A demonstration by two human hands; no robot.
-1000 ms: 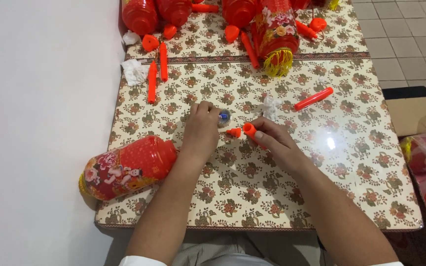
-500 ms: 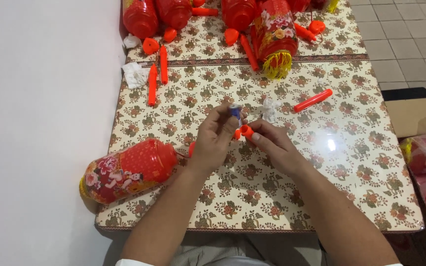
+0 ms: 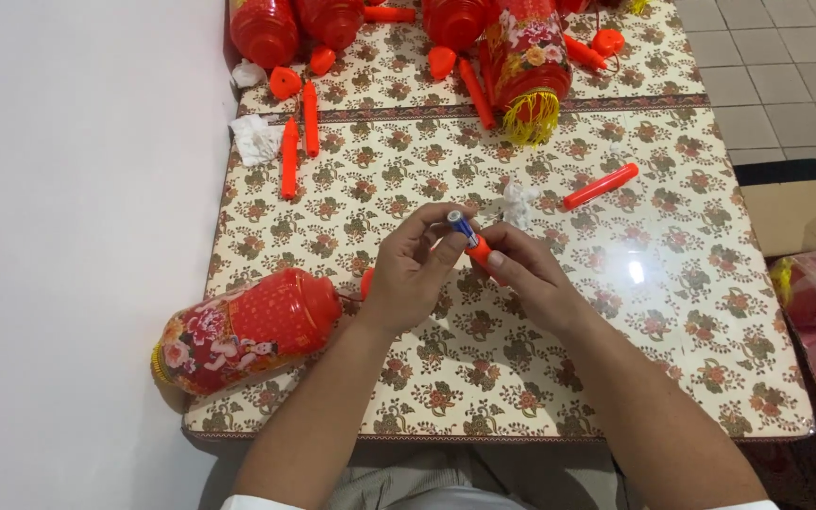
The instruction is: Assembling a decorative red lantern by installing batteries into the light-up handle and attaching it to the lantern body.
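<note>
Both hands held together above the middle of the floral-patterned worktop (image 3: 710, 378). Right hand (image 3: 521, 274) clenched around a small orange plastic handle tube (image 3: 480, 251), fingers wrapped about its lower part. Left hand (image 3: 413, 269) pinching a small blue-and-silver battery (image 3: 461, 225) at the tube's upper end, battery standing partly out of the tube mouth, tilted up and to the left. Judged as battery part-way seated in the tube, not fully in; no cap seen on that end. Red lantern with flower print (image 3: 243, 326) lying on its side at the near-left corner, just left of the left wrist, apparently with a thin cord toward a small orange piece behind the wrist. Loose orange tube (image 3: 601, 186) lying apart beyond the hands on the right. Two more orange tubes (image 3: 299, 142) far left beside crumpled white paper (image 3: 255, 137). Further red lanterns (image 3: 521, 57) and orange parts at the far end, one with a yellow tassel fringe, so more units seemingly left unassembled.
</note>
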